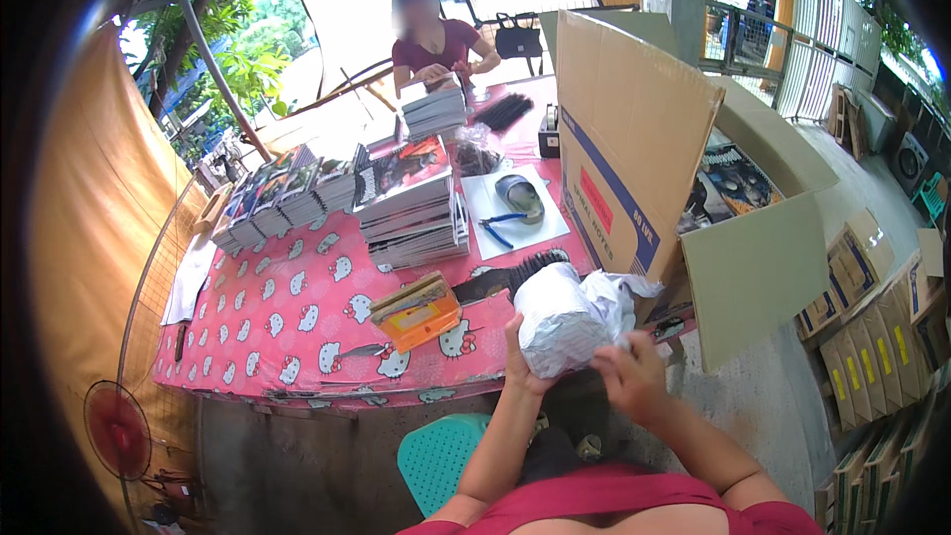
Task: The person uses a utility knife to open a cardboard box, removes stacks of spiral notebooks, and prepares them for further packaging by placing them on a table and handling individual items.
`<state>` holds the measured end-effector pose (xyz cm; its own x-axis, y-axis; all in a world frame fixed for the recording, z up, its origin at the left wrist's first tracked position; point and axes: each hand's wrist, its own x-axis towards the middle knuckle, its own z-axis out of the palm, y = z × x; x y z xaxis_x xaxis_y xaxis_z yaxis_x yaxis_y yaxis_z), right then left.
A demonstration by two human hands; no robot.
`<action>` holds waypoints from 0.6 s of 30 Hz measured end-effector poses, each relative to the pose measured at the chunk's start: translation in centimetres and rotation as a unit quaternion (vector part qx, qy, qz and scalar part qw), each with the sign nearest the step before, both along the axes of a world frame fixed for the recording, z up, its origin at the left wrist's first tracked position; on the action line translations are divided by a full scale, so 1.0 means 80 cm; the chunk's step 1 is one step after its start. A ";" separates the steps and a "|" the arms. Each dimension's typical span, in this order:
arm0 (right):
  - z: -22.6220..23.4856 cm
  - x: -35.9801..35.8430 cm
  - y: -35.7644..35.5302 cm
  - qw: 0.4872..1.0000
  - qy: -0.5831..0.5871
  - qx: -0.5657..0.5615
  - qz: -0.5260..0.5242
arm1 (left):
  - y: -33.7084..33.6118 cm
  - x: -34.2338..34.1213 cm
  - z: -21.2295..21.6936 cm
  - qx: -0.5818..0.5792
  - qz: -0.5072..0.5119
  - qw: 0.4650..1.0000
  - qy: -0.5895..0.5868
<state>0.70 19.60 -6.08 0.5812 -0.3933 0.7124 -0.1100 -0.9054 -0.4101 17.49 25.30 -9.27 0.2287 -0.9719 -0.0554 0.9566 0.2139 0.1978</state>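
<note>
My left hand (527,365) is wrapped around the lower left side of a white roll (557,322), of paper or thin plastic, held up at the table's near edge. A crumpled loose part (622,299) sticks out from the roll's right side. At the roll's lower right edge, my right hand (636,376) is closed, with curled fingers pinching the white material. Behind the roll lie black spiral coils (535,267). To its left is an orange and brown small box (418,313).
Stacks of spiral notebooks (411,208) stand on the pink patterned table (297,337). Blue-handled pliers (507,226) and a tape roll (519,196) lie beyond. An open cardboard box (634,159) rises at right. Another person (436,45) sits opposite. A teal stool (441,456) stands below.
</note>
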 end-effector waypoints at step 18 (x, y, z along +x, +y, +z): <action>0.042 0.066 -0.039 0.974 0.131 -0.184 0.037 | -0.028 0.039 0.012 0.085 -0.062 0.992 -0.074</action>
<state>5.96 16.48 -2.74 0.7787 -0.0904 0.6208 -0.0968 -0.9950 -0.0235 20.63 23.09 -8.34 0.1253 -0.9726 -0.1958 0.9313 0.0473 0.3611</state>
